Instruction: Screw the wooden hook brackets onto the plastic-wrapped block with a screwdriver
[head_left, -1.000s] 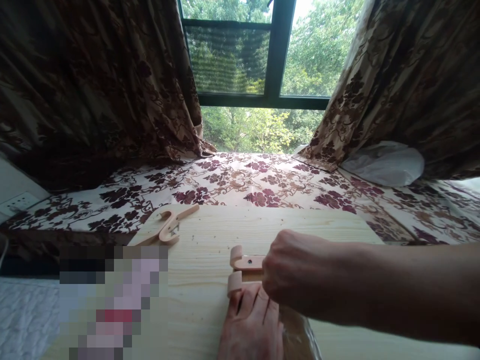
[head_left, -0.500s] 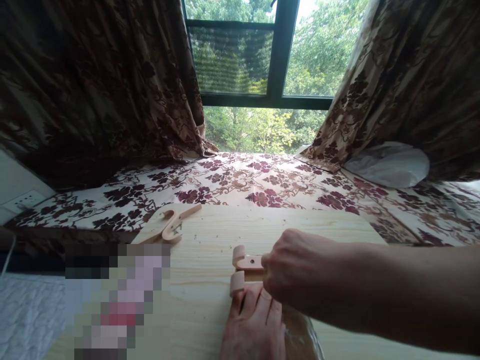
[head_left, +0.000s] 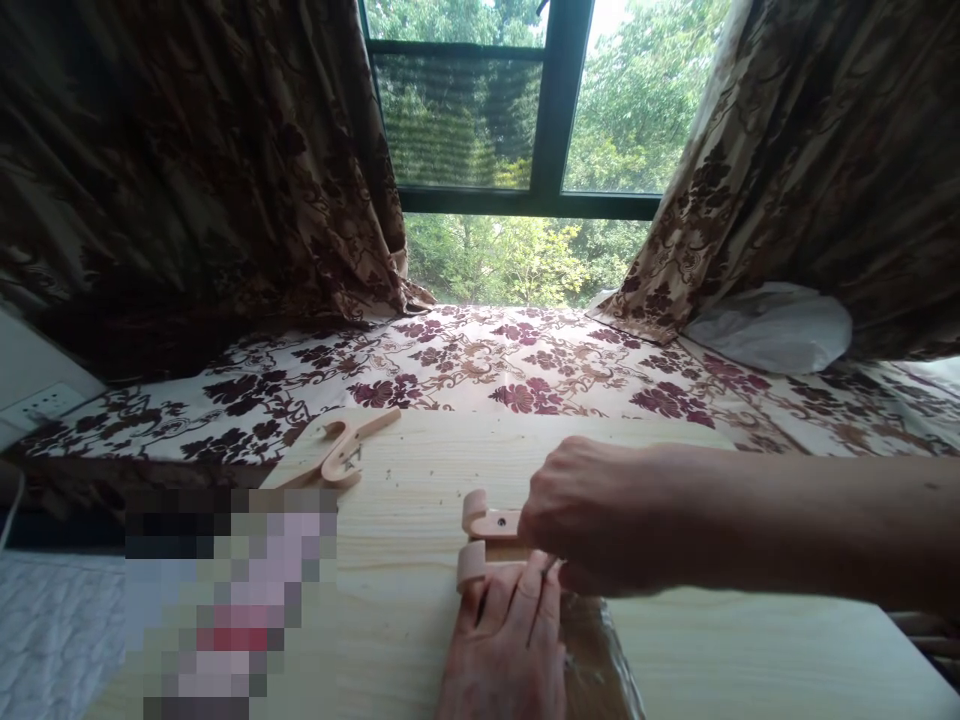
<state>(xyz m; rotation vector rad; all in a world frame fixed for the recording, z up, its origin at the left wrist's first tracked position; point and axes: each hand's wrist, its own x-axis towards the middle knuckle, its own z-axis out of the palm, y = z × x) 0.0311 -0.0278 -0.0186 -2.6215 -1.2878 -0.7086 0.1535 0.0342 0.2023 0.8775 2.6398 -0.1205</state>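
Fingers (head_left: 527, 592) of the left hand (head_left: 502, 662) laid out nearly straight over the near hook (head_left: 471, 567) and brown block (head_left: 596, 655), wrist cut off below. Right hand (head_left: 566, 510) curled tight beside the far hook (head_left: 475, 512), with fingertips and any contents hidden; between the hands, a thin dark piece (head_left: 551, 565), too small to identify. Compared with the earlier frame, right hand a little farther up the view, forearm more level, dark piece newly exposed. Pixelation over part of the tabletop (head_left: 397, 560); beyond, spare hooks (head_left: 341, 462) near its far left corner, partly obscured.
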